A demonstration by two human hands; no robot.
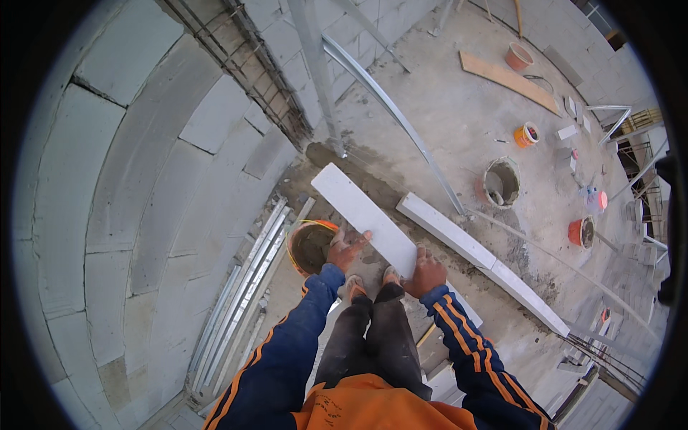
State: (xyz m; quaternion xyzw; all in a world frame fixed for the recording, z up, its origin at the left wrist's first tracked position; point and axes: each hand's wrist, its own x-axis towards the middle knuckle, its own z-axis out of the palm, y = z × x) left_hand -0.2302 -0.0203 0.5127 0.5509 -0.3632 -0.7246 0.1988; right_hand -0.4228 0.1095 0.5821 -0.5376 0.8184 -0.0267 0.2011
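Observation:
A long white lightweight concrete block (365,218) is held in front of me, tilted from upper left to lower right. My left hand (346,248) is closed on its near edge, thumb on the face. At its lower right end my right hand (426,273) grips the corner, fingers partly hidden. Just left of my left hand stands an orange-rimmed bucket (309,249) with grey mortar in it. Beyond the held block, a row of laid white blocks (459,240) runs along the floor on a strip of wet mortar (373,185).
A block wall (158,179) rises on the left, with metal channels (236,322) at its foot. A metal post (315,72) and curved metal profile (401,115) stand ahead. Farther right are a mortar tub (502,183), an orange bucket (527,135) and a wooden plank (509,82).

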